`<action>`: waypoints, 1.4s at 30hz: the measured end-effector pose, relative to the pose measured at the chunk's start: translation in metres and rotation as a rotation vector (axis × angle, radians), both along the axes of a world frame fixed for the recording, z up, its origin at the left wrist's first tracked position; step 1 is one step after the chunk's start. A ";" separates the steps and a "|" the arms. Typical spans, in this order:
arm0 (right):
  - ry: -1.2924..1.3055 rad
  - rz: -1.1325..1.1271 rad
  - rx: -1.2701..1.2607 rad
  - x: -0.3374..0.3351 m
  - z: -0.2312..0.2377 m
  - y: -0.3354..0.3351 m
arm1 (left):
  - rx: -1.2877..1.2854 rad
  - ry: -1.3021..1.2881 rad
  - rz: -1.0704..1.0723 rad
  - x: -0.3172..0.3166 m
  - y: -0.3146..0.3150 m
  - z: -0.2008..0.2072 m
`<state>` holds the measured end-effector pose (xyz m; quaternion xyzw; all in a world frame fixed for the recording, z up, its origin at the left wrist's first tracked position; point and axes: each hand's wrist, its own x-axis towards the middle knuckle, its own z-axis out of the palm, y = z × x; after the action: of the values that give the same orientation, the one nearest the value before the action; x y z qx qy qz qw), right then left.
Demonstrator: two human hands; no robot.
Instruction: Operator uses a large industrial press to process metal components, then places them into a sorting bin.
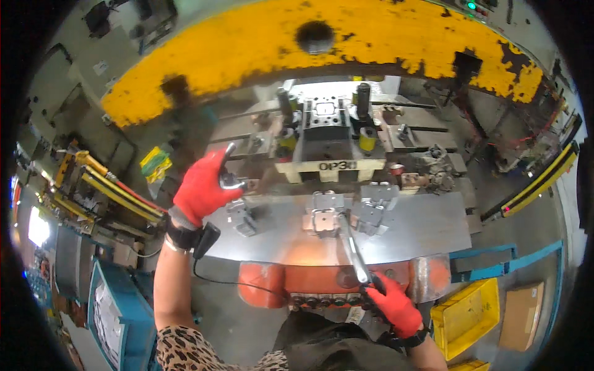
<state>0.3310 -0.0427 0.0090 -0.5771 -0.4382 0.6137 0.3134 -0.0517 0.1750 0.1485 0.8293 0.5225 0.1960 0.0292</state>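
My left hand (203,187), in a red glove, is raised over the left part of the metal sheet table (278,238). Its thumb and fingers close around a small shiny bent metal piece (230,180). My right hand (396,306), also red-gloved, grips the near end of a long silver rod-like tool (352,250). The tool's far end meets a stack of stamped metal parts (325,219) on the table; whether it holds one cannot be told. More stamped parts (374,207) lie just right of that stack, and another small group (241,219) lies below my left hand.
Behind the table stands a press die (328,148) with dark guide posts, under a yellow press beam (247,43). An orange base with black buttons (325,300) runs along the near edge. A yellow bin (467,318) and a cardboard box (521,315) stand right; a blue cart (124,309) left.
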 end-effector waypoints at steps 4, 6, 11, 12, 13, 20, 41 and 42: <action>-0.007 -0.059 0.084 -0.003 0.009 -0.008 | -0.056 0.086 -0.015 -0.049 -0.022 -0.024; 0.170 -0.045 -0.020 -0.004 0.015 -0.012 | -0.140 0.150 -0.006 -0.056 -0.021 -0.045; 0.127 -0.141 0.175 -0.010 0.024 -0.024 | -0.210 0.375 -0.052 -0.049 -0.006 -0.090; 0.231 -0.162 0.177 -0.009 0.025 -0.025 | -0.234 0.405 -0.070 -0.047 -0.002 -0.094; 0.253 -0.224 0.111 -0.010 0.025 -0.026 | -0.303 0.413 -0.063 -0.046 0.002 -0.097; 0.065 -0.308 0.218 -0.019 0.030 -0.014 | -0.358 0.251 -0.130 -0.066 0.013 -0.124; 0.102 -0.089 0.446 -0.013 0.037 0.250 | -0.265 -0.302 0.038 -0.108 -0.044 -0.160; 0.132 -0.114 0.442 -0.013 0.036 0.252 | -0.267 -0.286 0.079 -0.110 -0.051 -0.164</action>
<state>0.3179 0.2093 0.0450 -0.4768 -0.5071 0.5206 0.4945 -0.1618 0.1243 -0.0155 0.7605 0.5667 0.2416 0.2053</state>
